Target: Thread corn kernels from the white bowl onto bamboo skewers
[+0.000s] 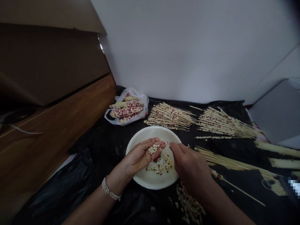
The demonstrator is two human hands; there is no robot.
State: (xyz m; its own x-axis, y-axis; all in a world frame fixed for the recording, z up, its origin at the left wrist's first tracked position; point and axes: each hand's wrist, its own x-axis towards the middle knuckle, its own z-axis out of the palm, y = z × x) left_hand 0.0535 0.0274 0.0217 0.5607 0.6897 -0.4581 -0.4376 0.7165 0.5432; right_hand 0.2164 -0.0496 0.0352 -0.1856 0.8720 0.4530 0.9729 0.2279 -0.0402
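Note:
My left hand (142, 156) is cupped palm up over a white bowl (138, 179), with a small heap of pale corn kernels (153, 148) in it. My right hand (187, 156) is closed in a pinch beside the left fingertips. It grips a skewer (243, 191) that passes beneath the hand and comes out at the lower right; a few kernels on its shaft (217, 175) show past the wrist. The skewer's tip by my fingers is hard to make out. Loose cream and dark red kernels (161, 167) lie in the bowl.
Behind the bowl, a plastic bag (145, 101) holds speckled corn cobs (126, 112). Two piles of kernel-threaded skewers (168, 114) (217, 123) lie to its right. Bare sticks (229, 159), stripped cobs (281, 148) and more loose kernels (189, 203) rest on black plastic sheeting (110, 137).

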